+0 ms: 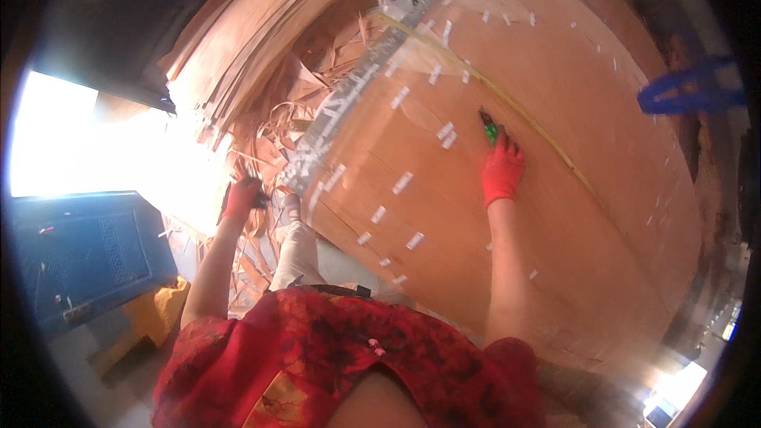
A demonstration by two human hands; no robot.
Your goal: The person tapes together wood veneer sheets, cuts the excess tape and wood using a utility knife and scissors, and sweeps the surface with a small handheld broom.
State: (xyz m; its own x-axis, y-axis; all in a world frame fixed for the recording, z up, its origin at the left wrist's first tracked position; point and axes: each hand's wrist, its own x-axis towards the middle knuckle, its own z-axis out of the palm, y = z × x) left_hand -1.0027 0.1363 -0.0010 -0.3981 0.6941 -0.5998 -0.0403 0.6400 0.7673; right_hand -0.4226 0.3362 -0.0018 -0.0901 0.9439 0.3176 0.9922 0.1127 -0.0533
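- Where the red-gloved right hand (504,170) reaches over the broad veneer sheet (444,214), its fingers are clamped on a green-handled hand tool (491,133), dark tip pointing away from the wearer; whether tip or glove touches the wood cannot be told.
- Red-gloved left hand (241,196): off the sheet's left edge, over thin veneer scraps (271,152); its fingers are too blurred to tell whether they are apart, together or gripping anything.
- Good practice, as judged from this pose: the tool is best guided low and steady, its tip clear of the yellow strip (571,163) running diagonally beyond it; light pressure should spare the thin wood.
- Lifting the white tape pieces (403,182) would be best avoided; the left hand is safest well apart from the tip, as it is.
- Counts, task items: two gloved hands, one tool, one broad sheet.
- Counts, surroundings: one yellow strip; more than a dozen tape pieces, the farther ones too blurred for an exact tally; one stack of veneer (258,28), its layers uncountable; scraps likewise; one blue panel-like object (95,242) at left.
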